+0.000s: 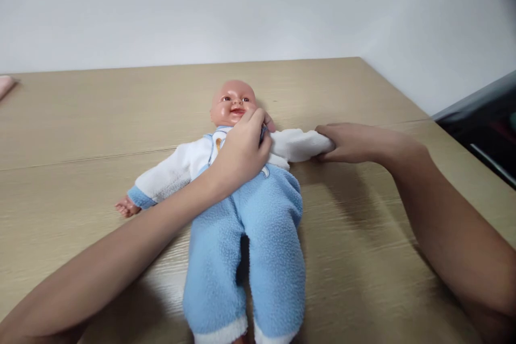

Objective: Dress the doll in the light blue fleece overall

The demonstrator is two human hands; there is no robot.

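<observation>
A baby doll [233, 101] with a bald head lies face up on the wooden table, its head toward the wall. It wears light blue fleece overalls [266, 226] over a white fleece top [173, 166]. My left hand [245, 150] reaches across the chest, its fingers closed on the clothing at the shoulder on the right side of the picture. My right hand [346, 142] is closed round the end of the white sleeve [300, 144], which is stretched out sideways. The cuff and the doll's hand on that side are hidden. The doll's other hand [127, 207] shows beyond a blue cuff.
The wooden table [80, 118] has a seam running across it and meets a pale wall [181, 11] at the back. A pink object [5, 85] is cut off at the left edge. Something dark [479, 113] stands beyond the table's right edge.
</observation>
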